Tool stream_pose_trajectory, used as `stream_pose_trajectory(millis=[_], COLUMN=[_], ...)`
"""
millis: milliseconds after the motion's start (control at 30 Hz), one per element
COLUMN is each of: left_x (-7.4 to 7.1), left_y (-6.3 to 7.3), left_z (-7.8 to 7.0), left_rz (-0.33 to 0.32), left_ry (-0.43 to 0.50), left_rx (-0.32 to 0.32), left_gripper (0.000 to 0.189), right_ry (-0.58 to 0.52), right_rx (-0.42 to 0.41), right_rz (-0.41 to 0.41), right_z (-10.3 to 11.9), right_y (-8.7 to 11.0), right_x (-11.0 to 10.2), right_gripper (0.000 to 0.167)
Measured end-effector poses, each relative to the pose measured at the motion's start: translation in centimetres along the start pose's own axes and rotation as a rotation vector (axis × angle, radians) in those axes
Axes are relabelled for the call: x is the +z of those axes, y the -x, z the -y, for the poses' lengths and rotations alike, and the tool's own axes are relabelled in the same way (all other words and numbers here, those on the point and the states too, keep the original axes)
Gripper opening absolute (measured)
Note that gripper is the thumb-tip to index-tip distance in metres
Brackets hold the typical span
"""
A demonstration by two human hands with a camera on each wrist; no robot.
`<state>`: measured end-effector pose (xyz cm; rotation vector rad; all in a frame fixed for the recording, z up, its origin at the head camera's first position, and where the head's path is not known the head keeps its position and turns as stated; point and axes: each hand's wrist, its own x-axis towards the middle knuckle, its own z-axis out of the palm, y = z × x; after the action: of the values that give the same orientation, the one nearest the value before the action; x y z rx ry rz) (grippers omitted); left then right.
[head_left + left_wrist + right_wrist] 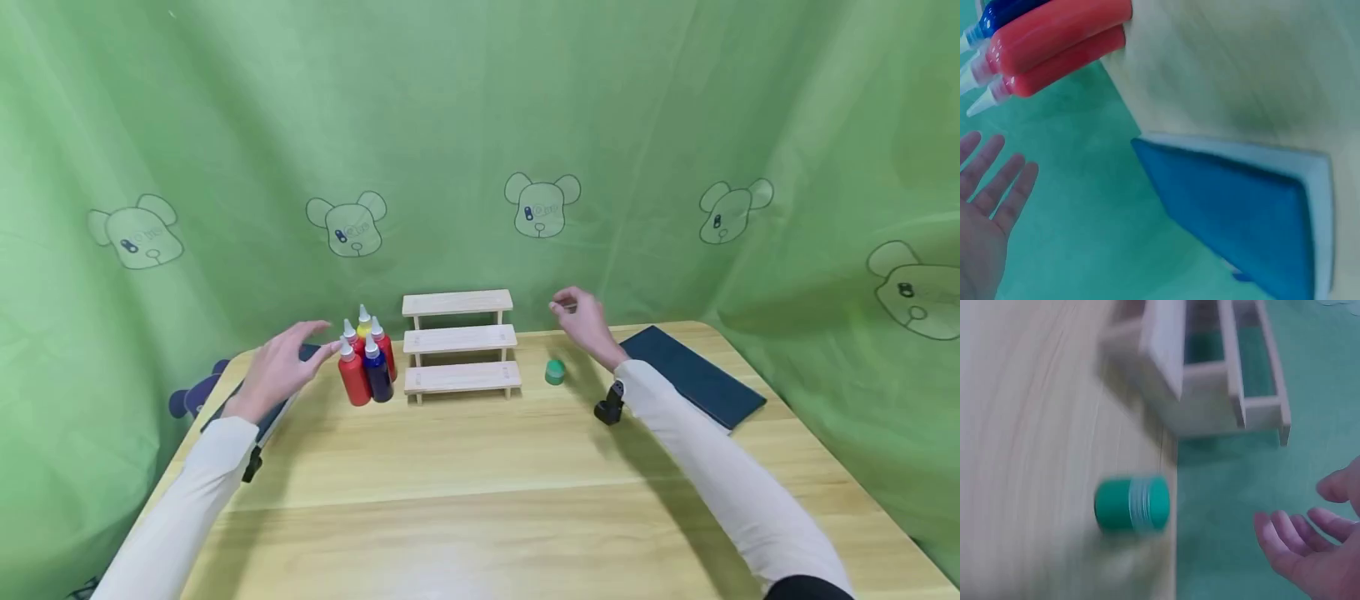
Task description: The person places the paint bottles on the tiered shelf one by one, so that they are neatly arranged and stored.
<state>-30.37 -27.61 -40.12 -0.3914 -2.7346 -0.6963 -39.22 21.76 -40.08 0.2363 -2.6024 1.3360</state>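
My left hand (279, 371) hovers at the left of a cluster of squeeze bottles, its fingers extended and holding nothing. The cluster has red bottles (354, 379), a dark blue bottle (378, 377) and a yellow one (364, 323) at the back, all with pointed white nozzles. In the left wrist view the straight fingers (999, 187) stay apart from the red bottles (1063, 34). My right hand (585, 323) is in the air above and beyond a small green jar (555, 372), its fingers loosely bent with nothing between them. The jar (1132, 503) stands near the table's back edge.
A three-step wooden rack (461, 337) stands at the table's back middle, between the bottles and the jar. Dark blue flat books lie at the right (686, 375) and under the left arm. Behind the table (450, 467) hangs a green curtain (450, 125) with bear-head drawings.
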Motion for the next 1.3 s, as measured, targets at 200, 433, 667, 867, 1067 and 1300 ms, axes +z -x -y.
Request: stream_pose_trajectory(millis=[200, 433, 667, 867, 1067, 1300], left_x=[0.9, 2.2, 3.6, 4.9, 5.7, 5.9], left_y=[0.7, 1.3, 1.5, 1.5, 1.8, 2.1], left_z=[0.3, 0.3, -0.2, 0.1, -0.2, -0.3], left_rz=[0.000, 0.028, 0.045, -0.028, -0.070, -0.091], left_ry=[0.114, 0.256, 0.254, 0.318, 0.463, 0.568], left_rx=[-0.020, -0.065, -0.087, -0.086, -0.140, -0.169], left_gripper=[0.056, 0.052, 0.054, 0.055, 0.050, 0.050], right_ry=[-0.327, -0.421, -0.494, -0.510, -0.532, -0.545], right_rx=[0.224, 0.377, 0.381, 0.379, 0.388, 0.388], right_rz=[0.083, 0.202, 0.162, 0.127, 0.104, 0.164], right_z=[0.4, 0.7, 0.4, 0.6, 0.6, 0.7], right_y=[-0.2, 0.1, 0.8, 1.0, 0.9, 0.7], right_x=[1.5, 2.7, 3.6, 4.9, 6.3, 6.4], right_gripper=[0.038, 0.045, 0.041, 0.037, 0.034, 0.039])
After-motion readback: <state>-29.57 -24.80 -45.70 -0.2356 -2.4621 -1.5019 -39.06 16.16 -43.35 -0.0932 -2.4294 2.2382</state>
